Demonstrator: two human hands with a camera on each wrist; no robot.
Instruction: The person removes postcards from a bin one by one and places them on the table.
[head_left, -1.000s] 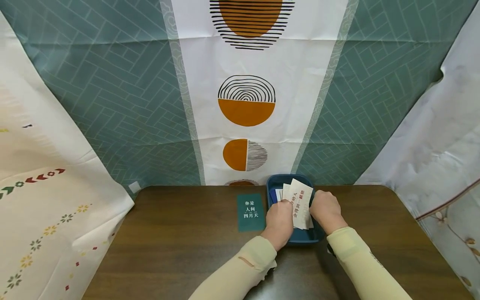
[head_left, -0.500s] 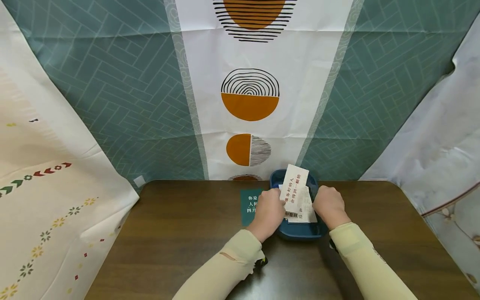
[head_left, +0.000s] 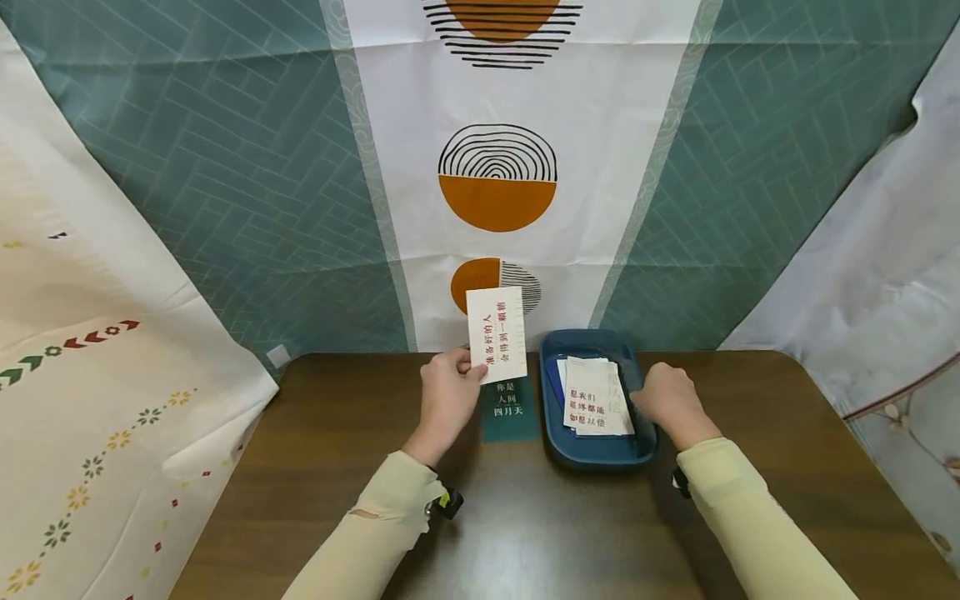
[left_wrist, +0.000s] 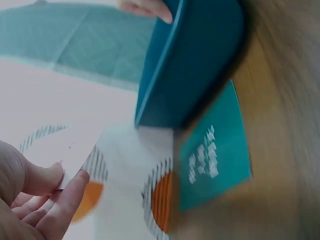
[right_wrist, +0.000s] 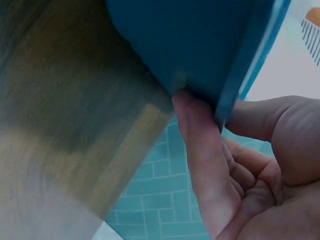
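Observation:
My left hand (head_left: 447,397) pinches a cream card (head_left: 497,333) with red lettering between thumb and fingers, raised above the table. In the left wrist view the same card (left_wrist: 82,150) shows pale and washed out at the fingertips. Beneath it, partly covered in the head view, a dark green card (head_left: 517,425) with white lettering lies on the table. To the right stands a blue plastic bin (head_left: 592,457) with a stack of cream cards (head_left: 596,404) inside. My right hand (head_left: 670,400) grips the bin's right rim, thumb inside and fingers outside, as the right wrist view shows.
The brown wooden table (head_left: 360,492) ends at a hanging green and white cloth (head_left: 300,208) behind the bin. A blue item (head_left: 555,382) shows at the left edge of the card stack. Patterned white cloths (head_left: 112,417) hang on both sides.
My left hand has drawn the cream card up out of the bin and carried it left, over the green card. My right hand stays at the bin's rim.

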